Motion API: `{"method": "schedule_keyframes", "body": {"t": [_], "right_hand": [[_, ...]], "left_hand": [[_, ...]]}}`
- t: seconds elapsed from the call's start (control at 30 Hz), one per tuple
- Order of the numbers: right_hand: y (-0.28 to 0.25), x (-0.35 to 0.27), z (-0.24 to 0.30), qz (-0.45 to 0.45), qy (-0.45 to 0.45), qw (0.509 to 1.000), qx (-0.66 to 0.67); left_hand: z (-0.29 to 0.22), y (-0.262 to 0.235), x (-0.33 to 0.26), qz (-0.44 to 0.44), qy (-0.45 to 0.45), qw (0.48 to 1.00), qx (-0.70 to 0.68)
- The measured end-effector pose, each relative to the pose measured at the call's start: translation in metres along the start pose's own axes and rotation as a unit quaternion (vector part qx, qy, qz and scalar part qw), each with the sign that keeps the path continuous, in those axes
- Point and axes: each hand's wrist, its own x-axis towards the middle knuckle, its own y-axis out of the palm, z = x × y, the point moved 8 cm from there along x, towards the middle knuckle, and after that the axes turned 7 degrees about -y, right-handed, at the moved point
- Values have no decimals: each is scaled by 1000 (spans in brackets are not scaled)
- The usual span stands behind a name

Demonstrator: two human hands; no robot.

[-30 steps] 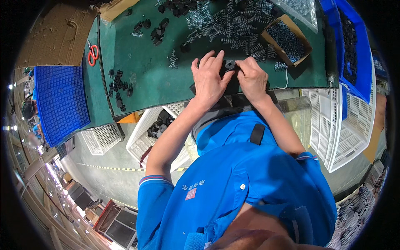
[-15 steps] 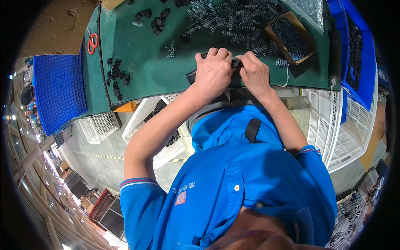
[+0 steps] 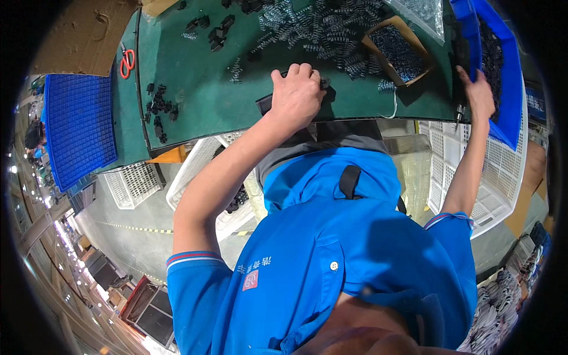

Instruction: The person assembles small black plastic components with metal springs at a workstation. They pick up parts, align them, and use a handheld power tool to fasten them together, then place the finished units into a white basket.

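Note:
My left hand (image 3: 297, 97) is closed over a dark, longish part (image 3: 264, 105) at the table's near edge. Most of that part is hidden under the palm, so its kind cannot be made out. My right hand (image 3: 480, 97) is at the table's right edge beside a blue bin (image 3: 512, 77) of small dark parts. Its thumb and fingers are apart, and I see nothing held in them. Close to its thumb, a dark tool with a thin metal tip (image 3: 459, 112) points toward me.
Loose metal springs (image 3: 331, 29) are heaped at the far middle, beside a cardboard box (image 3: 397, 50) of springs. Small black parts (image 3: 160, 106) and red-handled scissors (image 3: 126, 63) lie on the left. White crates (image 3: 133, 183) stand below the table.
My right hand has left the dark part and moved right to the blue bin's side. My left hand stays on the part. The whole view has shifted slightly.

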Motion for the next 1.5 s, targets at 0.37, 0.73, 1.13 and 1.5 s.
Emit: {"method": "schedule_keyframes", "body": {"t": [0.37,0.73,1.13,1.5], "right_hand": [[26,3,-2,-34,-37,958,284],[-105,-122,201,-67,-321,514,793],[-69,-140,294,-122,-406,506,751],[-55,-138,295,-109,-392,524,748]], "left_hand": [[3,1,-9,-46,-1,999,-7],[5,1,-6,-53,8,998,-33],[5,-1,-7,-68,-3,997,-41],[4,-2,-6,-83,0,995,-50]]}}
